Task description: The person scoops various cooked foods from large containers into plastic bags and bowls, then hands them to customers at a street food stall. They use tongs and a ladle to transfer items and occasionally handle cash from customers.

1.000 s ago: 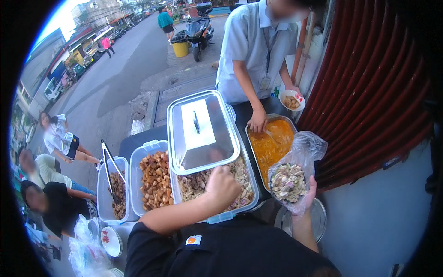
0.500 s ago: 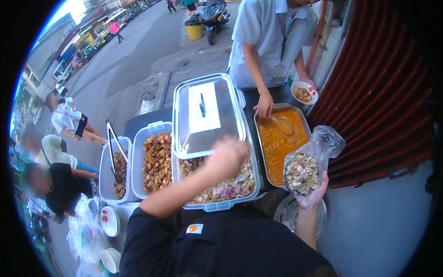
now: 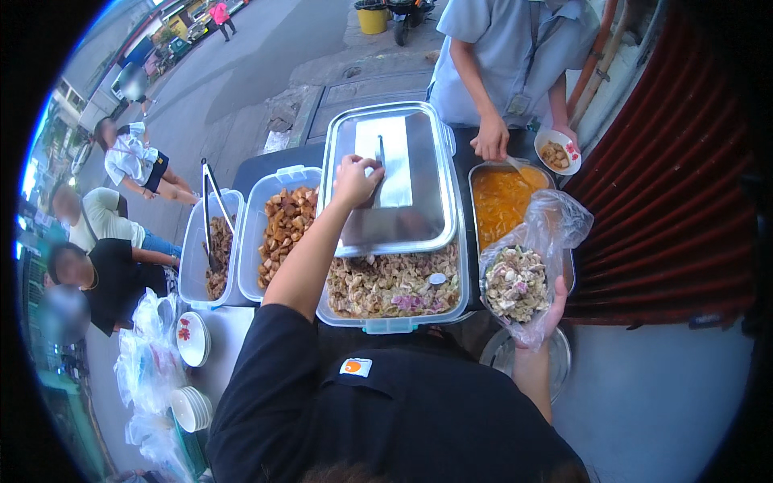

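Our left hand (image 3: 356, 182) curls at the handle (image 3: 380, 147) of a shiny rectangular lid (image 3: 427, 181); we cannot tell whether its fingers have closed on it. Our right hand (image 3: 551, 316) grasps a clear plastic bag (image 3: 565, 216) from the near side, right of the large translucent tub (image 3: 389, 325). We judge that the lid is best steadied by the handle's middle, with the bag kept level so that nothing slides off. The chopped-meat mixture (image 3: 517, 283) on the bag is a pale, loose mound flecked with green and purple, matching the filling below the lid's near edge. Beyond, a co-worker's hand (image 3: 489, 140) reaches over orange stew (image 3: 498, 205); leftward, we see browned meat cubes (image 3: 283, 229).
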{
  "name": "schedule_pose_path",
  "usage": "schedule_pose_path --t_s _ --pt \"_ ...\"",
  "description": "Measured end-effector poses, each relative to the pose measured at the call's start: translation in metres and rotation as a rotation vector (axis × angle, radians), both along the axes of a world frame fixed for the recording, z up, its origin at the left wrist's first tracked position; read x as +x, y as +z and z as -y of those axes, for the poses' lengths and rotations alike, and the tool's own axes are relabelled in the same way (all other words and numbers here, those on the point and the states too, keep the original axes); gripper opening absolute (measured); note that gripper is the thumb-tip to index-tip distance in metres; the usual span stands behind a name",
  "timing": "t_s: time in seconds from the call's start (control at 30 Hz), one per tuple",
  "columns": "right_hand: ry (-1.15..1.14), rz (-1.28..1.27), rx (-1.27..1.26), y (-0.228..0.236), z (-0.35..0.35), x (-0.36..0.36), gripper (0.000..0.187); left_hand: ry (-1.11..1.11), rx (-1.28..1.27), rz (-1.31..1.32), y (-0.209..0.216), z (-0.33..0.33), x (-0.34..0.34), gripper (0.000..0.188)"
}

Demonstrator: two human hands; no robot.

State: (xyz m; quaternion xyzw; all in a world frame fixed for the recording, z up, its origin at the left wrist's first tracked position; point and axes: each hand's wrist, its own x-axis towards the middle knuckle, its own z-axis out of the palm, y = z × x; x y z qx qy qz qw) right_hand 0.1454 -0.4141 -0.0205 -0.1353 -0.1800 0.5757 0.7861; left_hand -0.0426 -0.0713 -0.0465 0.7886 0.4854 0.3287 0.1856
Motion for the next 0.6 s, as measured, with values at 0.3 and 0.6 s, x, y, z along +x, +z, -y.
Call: schedule_pose_path --t_s 0.3,0.6 --pt "0.307 -0.027 -0.14 0.061 -0.017 -0.031 0.064 0.089 0.254 0.129 0.092 0.121 -0.037 0.049" --pt "0.841 0.002 -0.334 0.104 -0.028 -0.074 0.062 -0.822 -0.206 0.102 0.195 0.18 -0.079 0.05"
